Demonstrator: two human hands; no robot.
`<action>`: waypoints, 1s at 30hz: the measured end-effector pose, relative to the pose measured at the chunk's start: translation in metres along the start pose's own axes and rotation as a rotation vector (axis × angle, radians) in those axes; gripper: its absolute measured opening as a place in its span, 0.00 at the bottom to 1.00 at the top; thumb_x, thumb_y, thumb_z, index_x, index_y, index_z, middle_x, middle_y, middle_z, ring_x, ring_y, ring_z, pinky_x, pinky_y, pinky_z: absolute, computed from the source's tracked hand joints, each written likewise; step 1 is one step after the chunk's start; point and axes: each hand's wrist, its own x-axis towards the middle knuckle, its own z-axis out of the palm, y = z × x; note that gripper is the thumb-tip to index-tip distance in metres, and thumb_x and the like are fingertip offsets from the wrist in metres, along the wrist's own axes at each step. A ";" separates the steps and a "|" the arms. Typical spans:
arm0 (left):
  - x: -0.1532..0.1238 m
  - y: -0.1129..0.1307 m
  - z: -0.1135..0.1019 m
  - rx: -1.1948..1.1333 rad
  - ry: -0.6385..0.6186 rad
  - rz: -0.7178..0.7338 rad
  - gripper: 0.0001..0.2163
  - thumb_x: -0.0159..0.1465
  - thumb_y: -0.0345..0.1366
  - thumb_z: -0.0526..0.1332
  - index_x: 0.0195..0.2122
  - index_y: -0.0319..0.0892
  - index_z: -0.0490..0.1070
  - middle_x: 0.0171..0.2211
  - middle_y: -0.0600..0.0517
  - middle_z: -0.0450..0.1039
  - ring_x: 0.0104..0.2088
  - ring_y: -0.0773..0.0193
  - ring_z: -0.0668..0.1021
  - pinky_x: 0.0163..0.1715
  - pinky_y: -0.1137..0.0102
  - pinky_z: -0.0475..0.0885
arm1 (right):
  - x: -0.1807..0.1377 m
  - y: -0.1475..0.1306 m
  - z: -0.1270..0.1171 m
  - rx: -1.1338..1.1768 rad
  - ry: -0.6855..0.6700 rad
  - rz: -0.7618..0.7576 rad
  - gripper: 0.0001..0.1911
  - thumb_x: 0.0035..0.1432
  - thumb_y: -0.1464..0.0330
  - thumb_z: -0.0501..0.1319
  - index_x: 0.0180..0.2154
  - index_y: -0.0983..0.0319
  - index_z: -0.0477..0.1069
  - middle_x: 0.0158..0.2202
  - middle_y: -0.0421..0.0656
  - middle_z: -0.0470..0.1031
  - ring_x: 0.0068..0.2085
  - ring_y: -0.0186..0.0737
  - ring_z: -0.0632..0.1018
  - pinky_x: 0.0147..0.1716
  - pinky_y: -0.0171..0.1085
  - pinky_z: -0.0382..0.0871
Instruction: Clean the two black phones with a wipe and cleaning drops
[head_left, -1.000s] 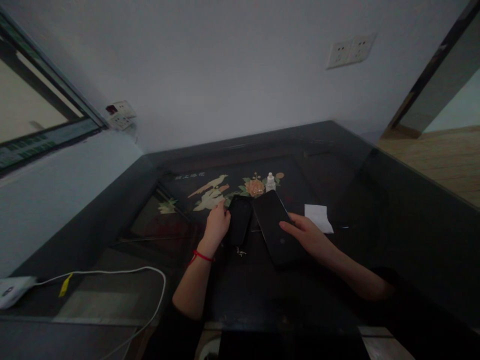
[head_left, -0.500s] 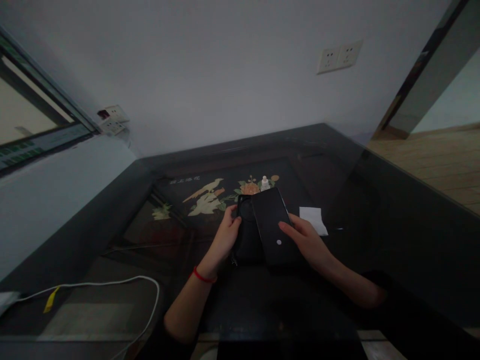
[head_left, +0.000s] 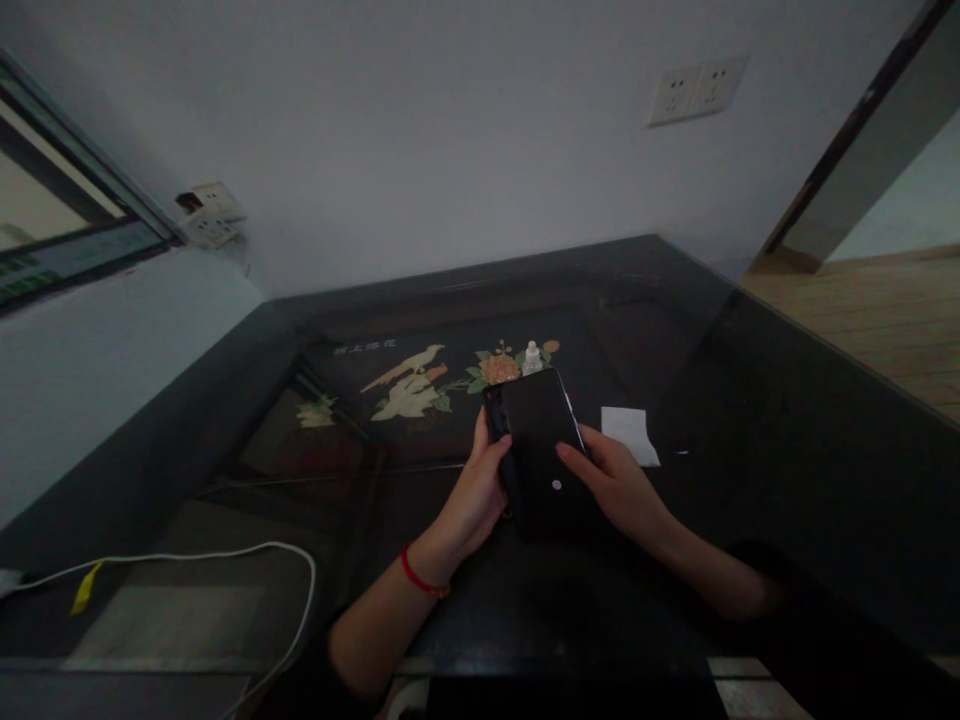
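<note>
My right hand (head_left: 621,488) is closed on the right edge of a black phone (head_left: 538,430), its thumb resting on the front. A small pale round mark shows low on the phone's dark face. My left hand (head_left: 474,492), with a red bracelet (head_left: 421,578) at the wrist, is closed around a black phone case (head_left: 495,404). The phone overlaps the case and hides most of it, so only its left strip shows. My left thumb lies at the phone's left edge. Whether the phone sits inside the case or just on top, I cannot tell.
Beyond the phone stands a small clear bottle (head_left: 532,358) with a pale cap. A white piece of paper (head_left: 628,432) lies right of it on the dark table (head_left: 720,560). At the left runs a white cable (head_left: 195,556) with a yellow tag (head_left: 86,588).
My left hand has moved right with the phone case, sliding it further beneath the phone, so less of it shows. My right hand holds the phone in nearly the same place.
</note>
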 end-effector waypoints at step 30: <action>0.002 -0.011 -0.003 0.189 -0.050 0.056 0.43 0.58 0.30 0.64 0.68 0.57 0.37 0.62 0.49 0.62 0.58 0.57 0.69 0.58 0.59 0.63 | 0.007 0.017 -0.003 -0.419 -0.166 -0.056 0.16 0.63 0.59 0.52 0.44 0.63 0.69 0.38 0.50 0.78 0.39 0.49 0.79 0.37 0.43 0.69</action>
